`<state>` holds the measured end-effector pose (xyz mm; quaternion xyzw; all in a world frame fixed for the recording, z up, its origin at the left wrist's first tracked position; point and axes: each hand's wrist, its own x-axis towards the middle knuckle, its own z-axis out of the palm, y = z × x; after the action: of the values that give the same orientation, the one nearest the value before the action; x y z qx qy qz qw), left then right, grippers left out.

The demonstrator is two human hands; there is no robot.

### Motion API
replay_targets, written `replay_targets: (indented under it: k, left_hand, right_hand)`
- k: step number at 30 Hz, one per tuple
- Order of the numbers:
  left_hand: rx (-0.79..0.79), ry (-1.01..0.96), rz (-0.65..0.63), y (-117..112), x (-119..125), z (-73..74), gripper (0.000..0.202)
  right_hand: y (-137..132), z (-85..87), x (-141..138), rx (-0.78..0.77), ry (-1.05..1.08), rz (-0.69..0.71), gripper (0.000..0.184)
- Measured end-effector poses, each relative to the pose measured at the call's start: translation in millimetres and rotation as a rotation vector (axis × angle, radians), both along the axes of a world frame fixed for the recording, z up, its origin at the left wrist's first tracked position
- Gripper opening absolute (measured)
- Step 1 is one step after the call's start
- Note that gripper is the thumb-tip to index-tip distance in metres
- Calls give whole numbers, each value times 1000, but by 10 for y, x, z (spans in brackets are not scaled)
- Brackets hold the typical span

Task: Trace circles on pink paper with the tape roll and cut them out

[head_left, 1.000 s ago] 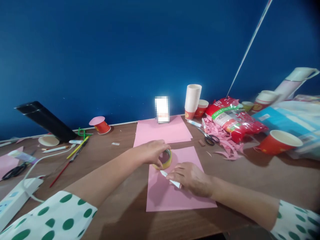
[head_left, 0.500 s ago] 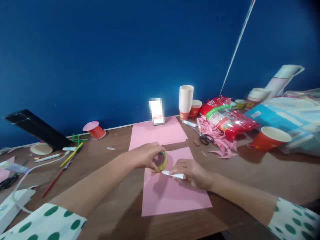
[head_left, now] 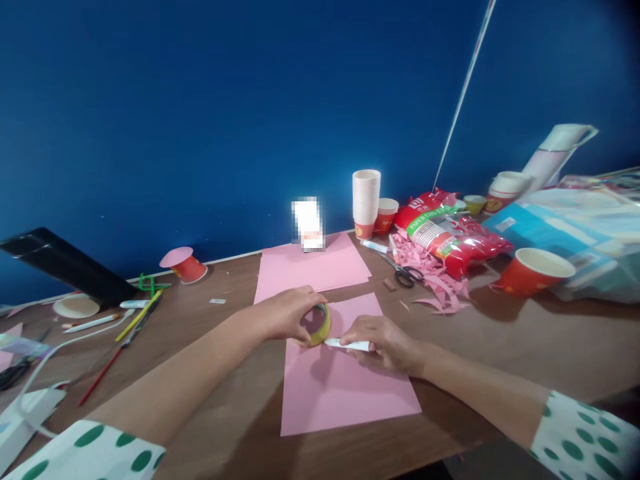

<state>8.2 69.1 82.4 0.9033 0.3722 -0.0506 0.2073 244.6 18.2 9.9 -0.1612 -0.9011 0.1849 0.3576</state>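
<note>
Swung flatter since a second ago, the white pen is gripped in the right hand, tip just beside the tape roll. Left hand grips that roll over the near pink sheet.

I'm watching a yellow tape roll resting by the far left corner of a flat pink sheet, a white pen pointing toward its rim.
</note>
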Motion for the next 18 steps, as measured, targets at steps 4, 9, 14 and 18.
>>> replay_targets:
  k: [4, 9, 14, 18]
  left_hand:
    - [-2, 15, 5, -10, 12, 22, 70]
    - [-4, 40, 17, -15, 21, 33, 71]
    - [-8, 41, 16, -14, 25, 38, 70]
    - [-10, 42, 14, -17, 28, 54, 69]
  right_hand:
    - [3, -9, 7, 4, 0, -34, 29]
    - [11, -32, 10, -18, 45, -56, 23]
    - [18, -48, 6, -129, 92, -148, 16]
    - [17, -37, -2, -167, 121, -208, 11]
